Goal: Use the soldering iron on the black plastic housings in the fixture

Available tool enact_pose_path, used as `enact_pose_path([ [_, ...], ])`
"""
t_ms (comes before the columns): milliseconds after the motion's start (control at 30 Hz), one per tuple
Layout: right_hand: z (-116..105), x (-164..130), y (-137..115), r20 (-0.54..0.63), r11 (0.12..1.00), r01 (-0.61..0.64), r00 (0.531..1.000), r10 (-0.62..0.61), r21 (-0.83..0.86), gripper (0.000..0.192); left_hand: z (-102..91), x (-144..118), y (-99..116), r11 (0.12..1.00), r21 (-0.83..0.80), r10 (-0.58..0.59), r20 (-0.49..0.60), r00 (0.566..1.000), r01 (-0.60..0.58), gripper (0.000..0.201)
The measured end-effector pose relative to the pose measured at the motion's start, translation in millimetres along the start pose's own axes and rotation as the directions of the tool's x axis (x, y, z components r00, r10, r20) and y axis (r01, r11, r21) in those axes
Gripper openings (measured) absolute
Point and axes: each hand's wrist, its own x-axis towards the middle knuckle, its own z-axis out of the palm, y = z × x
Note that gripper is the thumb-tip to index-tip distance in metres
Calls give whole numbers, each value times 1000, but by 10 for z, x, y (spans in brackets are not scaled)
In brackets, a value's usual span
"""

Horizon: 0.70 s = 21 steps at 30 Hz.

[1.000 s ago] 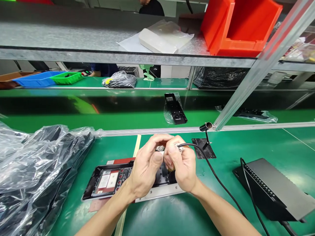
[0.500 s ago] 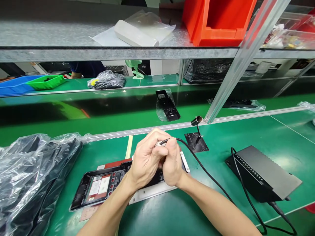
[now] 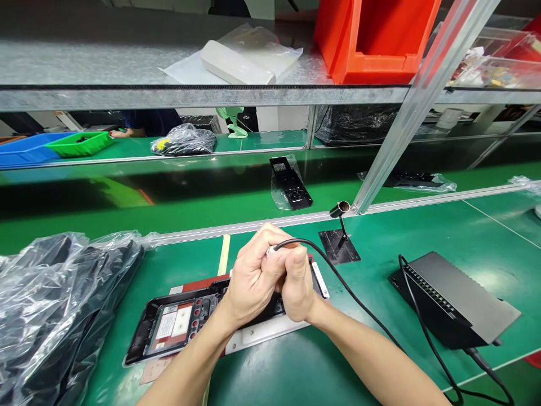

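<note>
My left hand (image 3: pixel 253 279) and my right hand (image 3: pixel 298 282) are clenched together over a black device housing (image 3: pixel 169 324) that lies on a metal fixture plate (image 3: pixel 262 338). Both grip a small corded tool (image 3: pixel 276 247) whose metal end shows above the fingers. Its black cable (image 3: pixel 359 301) runs right and down toward a black box (image 3: pixel 454 304). The tool's tip is hidden under my hands. The housing shows a white label and red round spots inside.
Bagged black parts (image 3: pixel 54 304) pile up at the left. A small stand (image 3: pixel 340 239) sits behind my hands. A bagged black part (image 3: pixel 291 186) lies on the belt. An orange bin (image 3: pixel 372 39) and white pack (image 3: pixel 236 62) sit on the shelf above; blue and green trays (image 3: pixel 63 144) far left.
My hands dropped from chest height onto the housing and closed tightly around the tool. The small metal piece seen between the fingers earlier is hidden now.
</note>
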Motion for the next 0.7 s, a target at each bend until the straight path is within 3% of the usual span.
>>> enact_pose_path([
  [67, -19, 24, -3, 18, 998, 54, 998, -54, 12, 63, 8, 18, -5, 999, 43, 21, 0, 1000, -21, 29],
  [167, -28, 49, -11, -7, 999, 43, 999, -43, 23, 60, 16, 36, -11, 995, 90, 34, 5, 999, -34, 28],
  [700, -1, 35, 14, 18, 996, 88, 996, -88, -6, 53, 37, -39, -67, 999, 18, 42, -73, 997, -40, 25],
])
